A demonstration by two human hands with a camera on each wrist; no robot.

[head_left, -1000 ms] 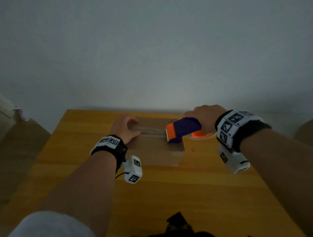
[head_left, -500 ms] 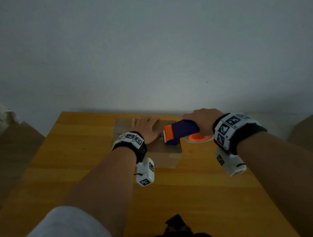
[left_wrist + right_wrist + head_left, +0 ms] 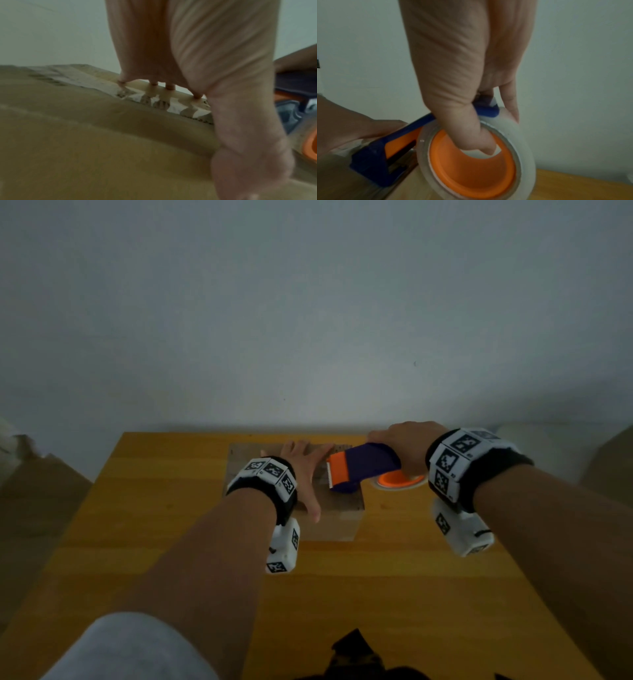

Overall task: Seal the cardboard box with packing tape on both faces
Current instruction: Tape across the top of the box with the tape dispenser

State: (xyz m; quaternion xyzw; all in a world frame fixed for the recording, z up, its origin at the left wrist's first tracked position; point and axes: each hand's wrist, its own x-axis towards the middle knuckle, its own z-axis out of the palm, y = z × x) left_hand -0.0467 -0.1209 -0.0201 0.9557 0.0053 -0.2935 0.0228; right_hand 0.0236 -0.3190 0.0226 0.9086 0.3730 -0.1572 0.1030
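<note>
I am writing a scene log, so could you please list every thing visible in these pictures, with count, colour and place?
cardboard box: one, brown, on the table near its far edge, under both hands
tape strip: one, clear and shiny, along the middle of the box top
tape dispenser: one, dark blue with orange blade guard, over the box's right end
tape roll: one, clear on an orange core, mounted in the dispenser
table: one, yellow wood, against the wall
wall: one, pale grey, behind the table
wristbands: two, black with white marker tiles, one on each wrist
left hand: one, flat on the box top, fingers straight, pressing the tape
right hand: one, grips the dispenser, thumb inside the roll's core
</note>
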